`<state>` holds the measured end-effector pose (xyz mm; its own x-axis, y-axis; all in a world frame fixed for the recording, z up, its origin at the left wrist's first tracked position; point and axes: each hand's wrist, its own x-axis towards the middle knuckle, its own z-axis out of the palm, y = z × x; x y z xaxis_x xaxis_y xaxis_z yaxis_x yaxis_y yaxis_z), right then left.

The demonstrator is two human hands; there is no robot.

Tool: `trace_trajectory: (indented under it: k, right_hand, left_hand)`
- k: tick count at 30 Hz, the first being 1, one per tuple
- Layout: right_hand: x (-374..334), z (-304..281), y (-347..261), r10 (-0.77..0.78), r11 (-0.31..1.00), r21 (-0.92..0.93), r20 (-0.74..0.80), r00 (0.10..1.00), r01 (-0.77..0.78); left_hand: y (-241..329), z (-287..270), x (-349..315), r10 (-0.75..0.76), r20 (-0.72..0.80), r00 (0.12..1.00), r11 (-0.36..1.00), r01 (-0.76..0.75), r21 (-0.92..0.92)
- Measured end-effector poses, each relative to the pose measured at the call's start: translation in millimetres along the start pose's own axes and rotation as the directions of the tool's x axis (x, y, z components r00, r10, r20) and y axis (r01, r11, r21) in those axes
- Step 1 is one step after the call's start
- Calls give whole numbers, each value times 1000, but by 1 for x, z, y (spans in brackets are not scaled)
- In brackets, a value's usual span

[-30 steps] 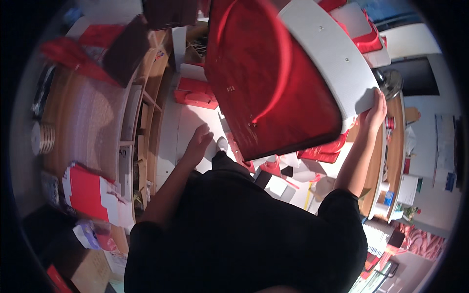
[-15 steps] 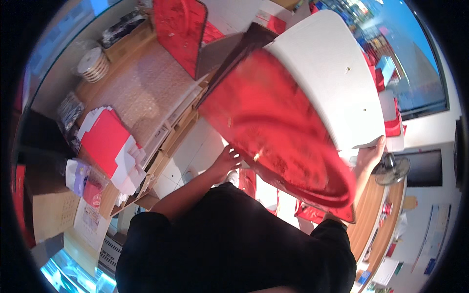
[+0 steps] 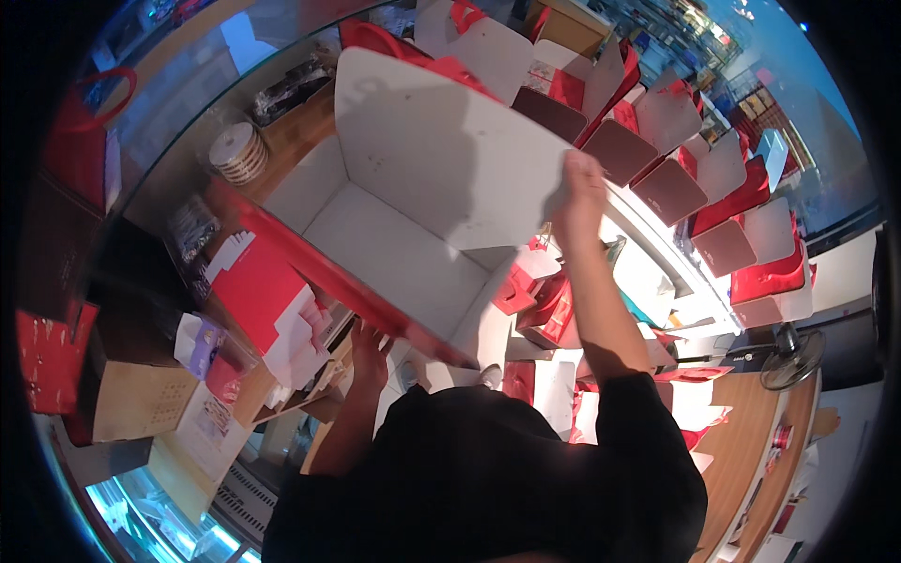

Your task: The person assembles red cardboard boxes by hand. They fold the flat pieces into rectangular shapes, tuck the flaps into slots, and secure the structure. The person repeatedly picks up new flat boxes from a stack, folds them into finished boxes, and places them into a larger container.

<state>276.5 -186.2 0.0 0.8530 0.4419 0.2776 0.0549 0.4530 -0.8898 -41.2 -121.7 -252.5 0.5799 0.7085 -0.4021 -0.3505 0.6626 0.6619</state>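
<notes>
Both hands (image 3: 582, 183) (image 3: 369, 349) gripping the box (image 3: 413, 216), now turned white-interior up.

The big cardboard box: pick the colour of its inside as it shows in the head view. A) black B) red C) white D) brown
C: the big cardboard box opens toward the camera and its inner walls and floor are white, with red only along the outer near edge, while the right hand grips its far flap and the left hand is under its near edge.
</notes>
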Motion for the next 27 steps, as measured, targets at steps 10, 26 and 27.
trace_trajectory:
  k: [10, 26, 27]
  right_hand:
    - [22, 20, 37, 227, 972, -165, 475, 850, -168]
    - [99, -27, 107, 178, 492, -729, 619, 765, 475]
    - [88, -33, 94, 216, 550, -726, 601, 770, 413]
  left_hand:
    - [4, 2, -23, -182, -247, 952, 979, 150, -140]
    - [62, 28, 22, 129, -291, 948, 933, -215, -289]
    - [64, 29, 21, 99, -306, 947, 928, -199, -316]
